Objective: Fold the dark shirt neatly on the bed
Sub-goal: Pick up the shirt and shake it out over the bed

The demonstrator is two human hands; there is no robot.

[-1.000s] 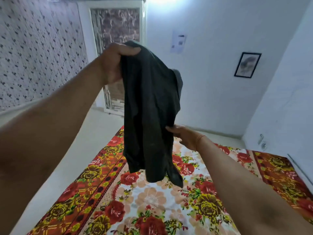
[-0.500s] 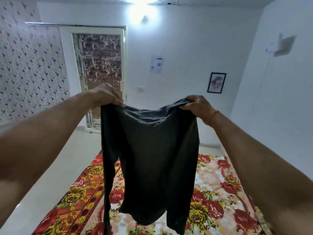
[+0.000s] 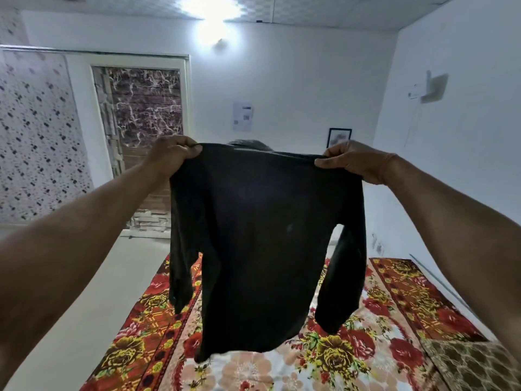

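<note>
The dark shirt [image 3: 262, 235] hangs spread out in the air in front of me, above the bed [image 3: 380, 342] with its red and yellow flowered sheet. My left hand [image 3: 170, 155] grips its left shoulder and my right hand [image 3: 355, 162] grips its right shoulder, both at the same height. The two long sleeves dangle down at either side of the body. Its collar peeks over the top edge between my hands. The hem hangs just above the sheet.
A brown patterned cushion [image 3: 473, 365] lies on the bed at the lower right. White floor [image 3: 93, 292] runs along the bed's left side to a door [image 3: 143, 131]. White walls close in behind and to the right.
My right hand rose from the shirt's middle to its top edge, then both hands moved apart. The bunched shirt now hangs stretched flat between them.
</note>
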